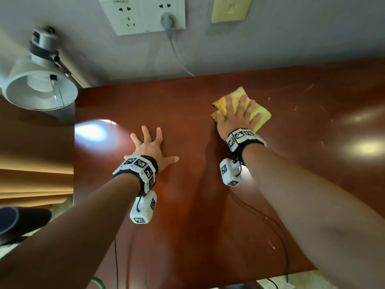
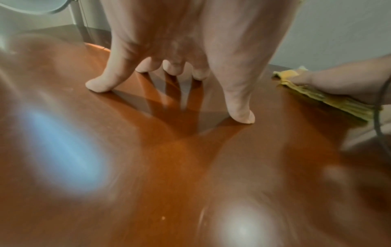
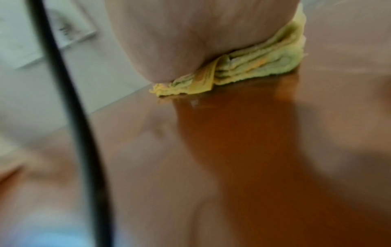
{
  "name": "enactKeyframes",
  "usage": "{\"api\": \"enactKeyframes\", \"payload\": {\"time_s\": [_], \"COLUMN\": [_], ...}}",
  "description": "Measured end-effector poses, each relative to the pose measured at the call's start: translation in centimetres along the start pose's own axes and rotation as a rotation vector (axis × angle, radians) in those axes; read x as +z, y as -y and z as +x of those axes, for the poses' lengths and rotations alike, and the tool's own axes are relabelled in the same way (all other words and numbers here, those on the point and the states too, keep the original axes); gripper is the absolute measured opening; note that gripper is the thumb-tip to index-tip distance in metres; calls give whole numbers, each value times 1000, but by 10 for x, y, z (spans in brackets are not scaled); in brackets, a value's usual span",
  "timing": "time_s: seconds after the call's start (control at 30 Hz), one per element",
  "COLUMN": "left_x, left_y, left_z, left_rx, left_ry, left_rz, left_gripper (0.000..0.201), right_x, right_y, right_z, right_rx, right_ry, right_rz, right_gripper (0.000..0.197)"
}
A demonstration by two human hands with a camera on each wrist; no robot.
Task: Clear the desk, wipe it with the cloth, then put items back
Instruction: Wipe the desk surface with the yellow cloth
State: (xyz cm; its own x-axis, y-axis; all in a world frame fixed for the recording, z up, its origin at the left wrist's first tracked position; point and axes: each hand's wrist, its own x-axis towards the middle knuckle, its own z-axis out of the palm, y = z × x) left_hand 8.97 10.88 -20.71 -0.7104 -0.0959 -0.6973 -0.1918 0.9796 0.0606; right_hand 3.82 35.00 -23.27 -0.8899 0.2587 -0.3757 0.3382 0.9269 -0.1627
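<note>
Yellow cloth (image 1: 258, 113) on a reddish-brown desk (image 1: 187, 205); white lamp (image 1: 39, 84); black-and-white checkered wristbands (image 1: 139, 165).

A grey wall (image 1: 291, 38) rises behind the table's far edge. On it sits a white socket panel (image 1: 143, 15) with one grey plug (image 1: 167, 20) in it (its cable hangs down toward the table), and beside that a yellowish plate (image 1: 230, 9). A white lamp shade (image 1: 39, 88) hangs over the far left corner. Bright glare patches lie on the glossy reddish-brown table (image 1: 187, 205).
</note>
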Motion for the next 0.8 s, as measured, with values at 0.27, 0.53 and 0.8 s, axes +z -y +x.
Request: {"api": "enactKeyframes", "payload": {"time_s": [0.27, 0.53, 0.8], "left_x": [-3, 14, 15], "left_y": [-23, -111, -117], "left_z": [-5, -11, -11], "left_rx": [-44, 11, -27], "left_ry": [-61, 0, -2], "left_rz": [-15, -38, -12], "left_gripper": [107, 110, 116], "right_x": [20, -31, -32], "right_y": [29, -87, -94], "right_z": [-35, 39, 53], "right_rx": [-430, -204, -102], "right_ry": [61, 76, -11], "right_rz": [-139, -65, -6], "right_gripper": [62, 65, 64]}}
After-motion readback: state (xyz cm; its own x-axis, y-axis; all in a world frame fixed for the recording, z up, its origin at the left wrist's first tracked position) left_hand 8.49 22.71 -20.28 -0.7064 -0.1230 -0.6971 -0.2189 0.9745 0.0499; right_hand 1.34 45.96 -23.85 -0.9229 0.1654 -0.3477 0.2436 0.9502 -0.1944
